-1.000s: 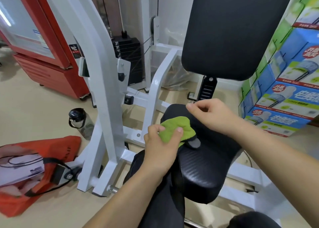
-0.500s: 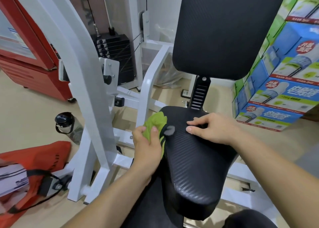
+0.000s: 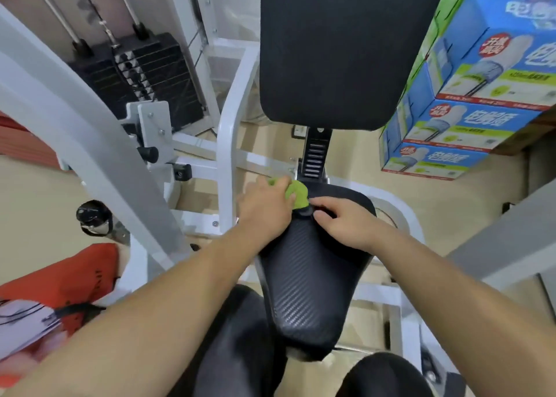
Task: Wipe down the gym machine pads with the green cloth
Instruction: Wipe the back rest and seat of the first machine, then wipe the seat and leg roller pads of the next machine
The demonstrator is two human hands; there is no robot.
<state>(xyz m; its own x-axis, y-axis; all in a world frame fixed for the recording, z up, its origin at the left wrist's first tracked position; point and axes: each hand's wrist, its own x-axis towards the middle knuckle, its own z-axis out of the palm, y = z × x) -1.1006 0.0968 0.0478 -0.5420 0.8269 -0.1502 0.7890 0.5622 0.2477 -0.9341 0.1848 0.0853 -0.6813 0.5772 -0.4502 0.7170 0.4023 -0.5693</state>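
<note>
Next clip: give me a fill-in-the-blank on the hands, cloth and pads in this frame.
The left hand grips a cloth coloured ____.
The right hand rests on the seat pad, which is ____ in colour.
The upright back pad is touched by ____ hand.
The stacked boxes stand on the person's ____ side.
Missing words: green; black; neither; right.

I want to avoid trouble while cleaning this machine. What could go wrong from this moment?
1. The left hand holds the green cloth at the rear edge of the seat pad, close to the slotted post; the cloth might snag there.
2. The right hand rests on the seat pad, so the patch under it may be left unwiped.
</note>
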